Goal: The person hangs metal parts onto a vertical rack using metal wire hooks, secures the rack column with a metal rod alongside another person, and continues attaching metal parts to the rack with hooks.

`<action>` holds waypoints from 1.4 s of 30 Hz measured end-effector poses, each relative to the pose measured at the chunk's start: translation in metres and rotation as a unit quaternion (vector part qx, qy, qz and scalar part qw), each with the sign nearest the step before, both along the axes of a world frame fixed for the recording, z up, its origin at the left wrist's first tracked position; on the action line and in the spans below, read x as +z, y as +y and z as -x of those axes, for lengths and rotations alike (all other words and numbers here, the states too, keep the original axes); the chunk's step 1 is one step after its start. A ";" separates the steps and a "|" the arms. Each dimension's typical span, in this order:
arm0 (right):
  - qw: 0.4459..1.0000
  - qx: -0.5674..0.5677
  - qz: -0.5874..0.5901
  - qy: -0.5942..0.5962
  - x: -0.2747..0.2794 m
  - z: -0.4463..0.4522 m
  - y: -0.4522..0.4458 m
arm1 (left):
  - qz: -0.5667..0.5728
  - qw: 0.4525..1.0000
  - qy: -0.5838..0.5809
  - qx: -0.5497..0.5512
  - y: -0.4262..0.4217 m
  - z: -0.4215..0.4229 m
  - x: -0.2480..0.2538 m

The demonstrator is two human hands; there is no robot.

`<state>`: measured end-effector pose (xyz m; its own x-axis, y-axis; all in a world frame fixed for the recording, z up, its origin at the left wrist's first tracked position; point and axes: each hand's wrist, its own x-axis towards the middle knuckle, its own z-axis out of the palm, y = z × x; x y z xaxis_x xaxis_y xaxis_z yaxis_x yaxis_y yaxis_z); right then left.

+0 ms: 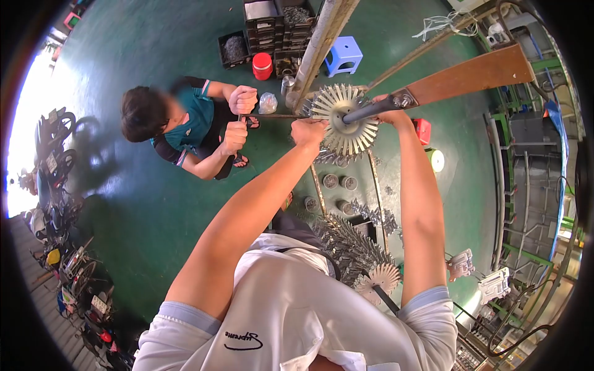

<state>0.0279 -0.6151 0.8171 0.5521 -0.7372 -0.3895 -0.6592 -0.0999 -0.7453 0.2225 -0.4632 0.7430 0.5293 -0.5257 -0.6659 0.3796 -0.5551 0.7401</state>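
Steadying step, we think: bladed wheel (339,128) on shaft (371,111).
Our L hand (309,132) curled onto L edge; R hand (393,113) at R edge, fingers hidden, can't tell grip. Next prob. needs even hold.

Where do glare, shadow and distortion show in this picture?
Head view: blown-out glare at the left edge, reflections on the glossy green floor; head view: dark shadow left of the co-worker in the teal-and-black shirt; head view: fisheye curvature, black corners, round silver-bladed metal disc fairly sharp.
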 end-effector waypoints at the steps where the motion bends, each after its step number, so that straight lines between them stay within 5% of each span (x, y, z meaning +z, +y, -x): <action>1: 1.000 0.002 0.006 -0.016 0.004 -0.001 0.003 | -0.005 1.000 -0.007 -0.002 -0.001 0.001 0.005; 8: 0.998 -0.005 0.064 0.007 -0.006 0.004 0.002 | 0.009 1.000 -0.004 -0.015 -0.002 -0.003 0.001; 12: 0.993 -0.046 -0.035 0.100 -0.033 0.018 -0.015 | 0.012 1.000 -0.008 -0.028 0.001 0.000 0.009; 18: 0.993 -0.060 -0.084 0.063 -0.041 0.026 -0.017 | 0.010 0.999 -0.017 -0.049 0.010 0.001 0.021; 21: 0.999 -0.023 0.037 0.031 -0.045 0.027 -0.008 | 0.011 0.998 -0.029 -0.051 0.011 0.002 0.009; 27: 0.992 -0.036 -0.006 0.120 -0.044 0.026 -0.010 | 0.002 0.998 -0.039 -0.054 0.017 0.006 0.009; 42: 0.998 -0.051 0.026 0.010 -0.044 0.036 0.010 | -0.002 0.999 -0.033 -0.042 0.028 0.020 -0.004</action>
<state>-0.0082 -0.6052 0.7734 0.4657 -0.8088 -0.3590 -0.6821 -0.0696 -0.7280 0.2025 -0.4351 0.7394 0.5261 -0.5673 -0.6336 0.2823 -0.5863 0.7593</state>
